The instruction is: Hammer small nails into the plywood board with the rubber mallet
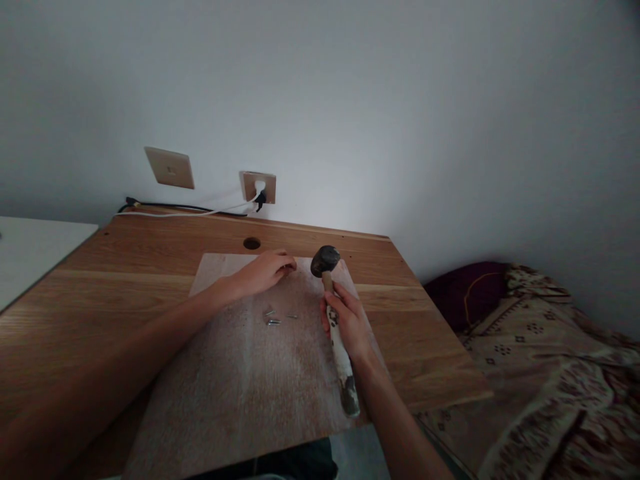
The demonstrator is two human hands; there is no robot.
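Observation:
My right hand (349,321) is wrapped round the pale wooden handle of a hammer (330,280), whose dark head is raised just above the far part of a worn board (240,373). My left hand (265,272) rests on the board's far end with its fingers pinched together near the hammer head; what they hold is too small to make out. Several small nails (274,317) lie loose on the board between my two hands.
The board lies on a wooden desk (125,267) with a cable hole (251,243) near the wall. A socket (259,187) with a white and a black cable sits behind. A patterned bedspread (540,367) lies to the right, a white surface (30,247) to the left.

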